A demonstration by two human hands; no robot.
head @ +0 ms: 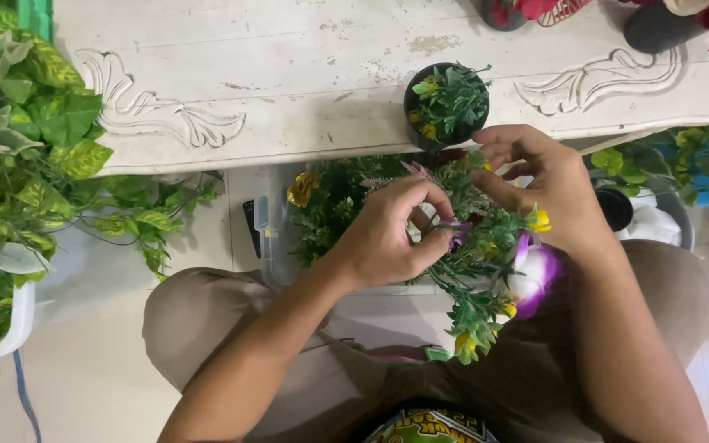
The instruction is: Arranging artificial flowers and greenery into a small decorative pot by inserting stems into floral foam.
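Both hands are busy in a bunch of fake greenery with little yellow buds, held just over the lap. Left hand is curled nearly closed, thumb and fingertips pinching a small purple bit in the middle of the bunch. Right hand is half open, fingers bent and gripping the sprigs from the far side. A white and purple flower hangs just under the right wrist. Just beyond the fingertips, a small black pot of greenery sits at the edge of a carved white table.
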